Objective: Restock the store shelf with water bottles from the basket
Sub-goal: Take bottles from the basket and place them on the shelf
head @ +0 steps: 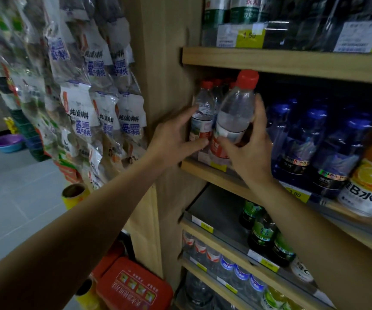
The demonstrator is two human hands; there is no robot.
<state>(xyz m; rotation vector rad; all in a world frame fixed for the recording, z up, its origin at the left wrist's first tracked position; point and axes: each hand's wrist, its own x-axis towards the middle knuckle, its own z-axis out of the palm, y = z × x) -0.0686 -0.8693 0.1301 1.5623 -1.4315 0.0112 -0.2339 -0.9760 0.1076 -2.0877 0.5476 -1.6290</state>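
My right hand (250, 151) grips a clear water bottle with a red cap (236, 113), tilted slightly, at the front left of the wooden middle shelf (216, 173). My left hand (176, 137) has its fingers spread against another red-capped water bottle (203, 115) that stands on the shelf beside the left wall; I cannot tell whether it grips it. More red-capped bottles stand behind in the same row. The basket is not in view.
Blue-capped soda water bottles (301, 139) and an orange drink bottle (370, 175) fill the shelf to the right. Green bottles (263, 231) sit one shelf down. Hanging snack packets (86, 97) cover the left. A red box (133, 285) lies on the floor.
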